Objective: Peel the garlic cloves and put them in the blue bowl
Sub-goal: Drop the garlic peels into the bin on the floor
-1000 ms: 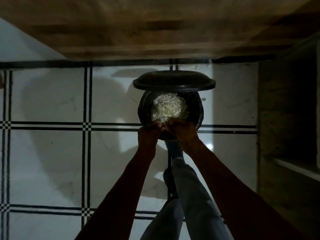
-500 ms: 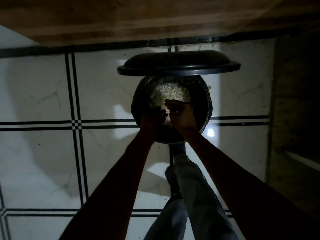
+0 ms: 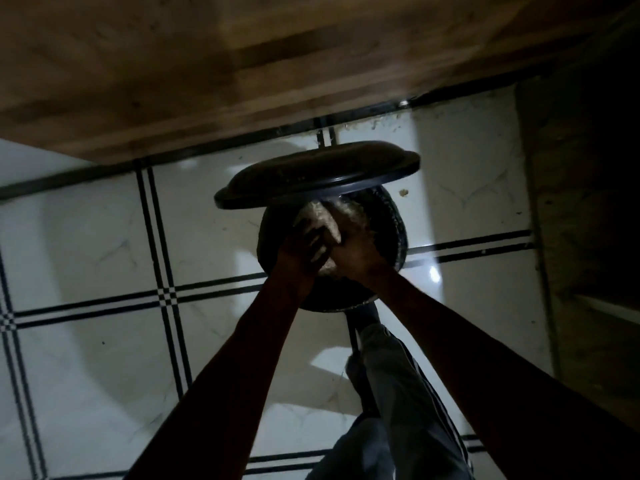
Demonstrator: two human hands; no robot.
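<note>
1. Both hands are inside a dark bowl (image 3: 388, 216) on the tiled floor (image 3: 104, 244).
2. Left hand (image 3: 304, 251) and right hand (image 3: 360, 254) meet over the pale garlic pile (image 3: 322, 216).
3. Fingers curled; can't tell what they hold.
4. Dark tray (image 3: 318, 178) overhangs the bowl's far rim.

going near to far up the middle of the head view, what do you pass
trouser leg → hands, left hand and right hand → pale garlic in the dark bowl → dark tray → wooden surface
</note>
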